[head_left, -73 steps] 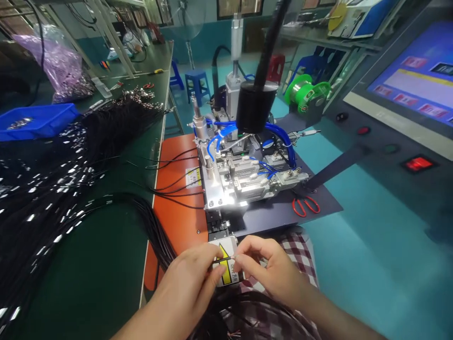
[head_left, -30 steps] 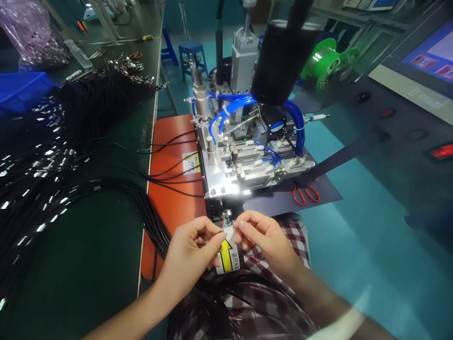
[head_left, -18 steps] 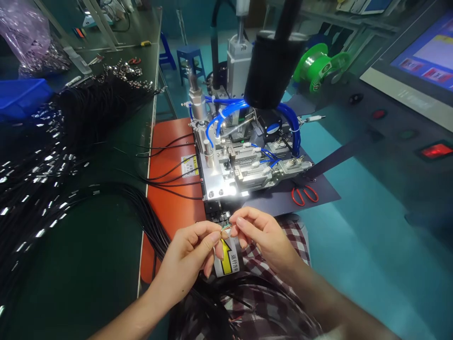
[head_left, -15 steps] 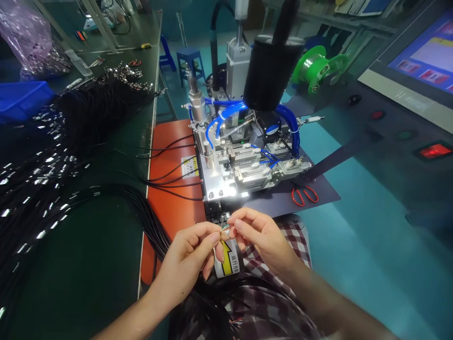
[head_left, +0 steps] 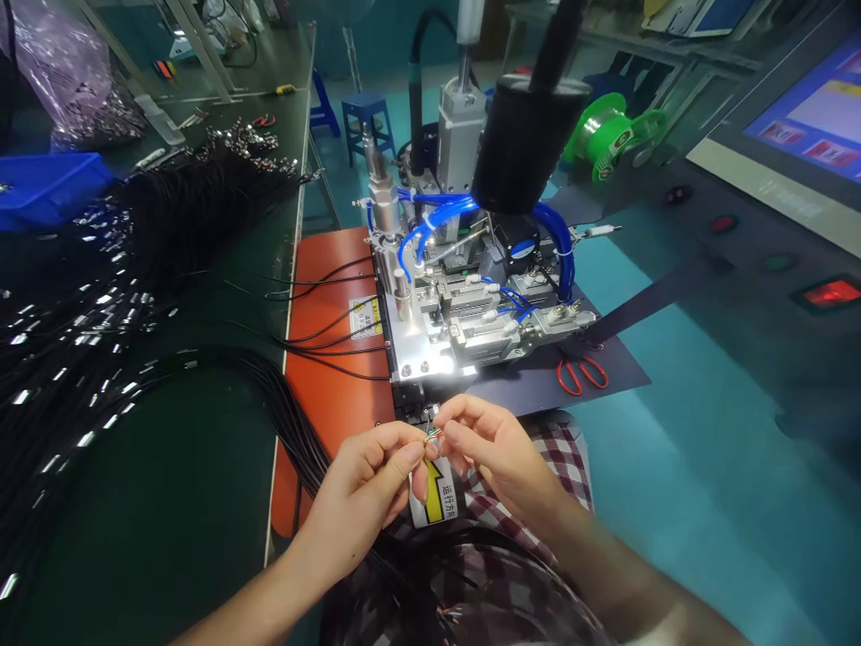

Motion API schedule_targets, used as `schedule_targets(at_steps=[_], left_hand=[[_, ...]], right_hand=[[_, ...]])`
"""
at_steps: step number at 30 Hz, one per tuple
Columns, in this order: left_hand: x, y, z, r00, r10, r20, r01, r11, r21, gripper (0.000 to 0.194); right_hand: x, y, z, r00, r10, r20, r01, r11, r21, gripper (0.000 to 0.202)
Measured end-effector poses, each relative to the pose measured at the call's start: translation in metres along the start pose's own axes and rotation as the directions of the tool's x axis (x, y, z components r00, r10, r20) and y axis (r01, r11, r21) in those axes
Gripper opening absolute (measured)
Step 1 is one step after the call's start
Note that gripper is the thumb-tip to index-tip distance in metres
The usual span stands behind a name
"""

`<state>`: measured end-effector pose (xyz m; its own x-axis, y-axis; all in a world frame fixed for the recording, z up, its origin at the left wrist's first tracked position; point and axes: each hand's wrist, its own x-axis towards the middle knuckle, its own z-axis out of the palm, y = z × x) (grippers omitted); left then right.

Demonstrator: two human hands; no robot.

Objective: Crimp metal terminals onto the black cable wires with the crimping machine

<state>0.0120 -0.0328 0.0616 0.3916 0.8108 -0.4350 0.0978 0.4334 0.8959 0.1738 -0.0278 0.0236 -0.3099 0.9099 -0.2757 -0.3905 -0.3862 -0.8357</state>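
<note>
Thin coloured wires, with green, white and red strands, show between my two hands. My left hand pinches them between thumb and forefinger. From the other side, my right hand has its thumb and forefinger closed at the wire ends. Just below the fingertips is a white label with a yellow arrow. Beyond my hands stands a metal machine with blue air tubes. Several black cables run to its left side across an orange plate.
Bundled black cables and a blue tray lie on the dark table at left. Red-handled scissors rest right of the machine. A black cylinder hangs above it. A green spool and control panel are at right.
The view has shifted slightly, so the machine and table appear a little further right. The fingers remain closed around the wires, and slightly more of the coloured strands shows between them.
</note>
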Motion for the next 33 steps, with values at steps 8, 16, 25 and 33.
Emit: schedule_targets(at_steps=[8, 16, 25, 33], left_hand=[[0.001, 0.0, -0.001, 1.0, 0.001, -0.019, -0.001, 1.0, 0.004, 0.026], [0.002, -0.013, 0.005, 0.996, 0.047, -0.078, -0.04, 0.996, 0.081, 0.029], [0.004, -0.005, 0.013, 0.974, 0.073, -0.216, -0.054, 0.994, 0.093, 0.017], [0.013, -0.009, 0.008, 0.987, -0.103, -0.124, 0.084, 0.984, -0.154, 0.024]], right_hand=[[-0.006, 0.001, 0.004, 0.991, -0.125, -0.041, 0.111, 0.961, -0.254, 0.012], [-0.019, 0.019, 0.013, 0.893, -0.443, -0.077, 0.276, 0.675, -0.684, 0.011], [-0.022, 0.017, 0.011, 0.918, -0.361, -0.164, 0.207, 0.79, -0.577, 0.014], [-0.017, 0.019, 0.014, 0.959, -0.186, -0.214, 0.082, 0.904, -0.42, 0.019]])
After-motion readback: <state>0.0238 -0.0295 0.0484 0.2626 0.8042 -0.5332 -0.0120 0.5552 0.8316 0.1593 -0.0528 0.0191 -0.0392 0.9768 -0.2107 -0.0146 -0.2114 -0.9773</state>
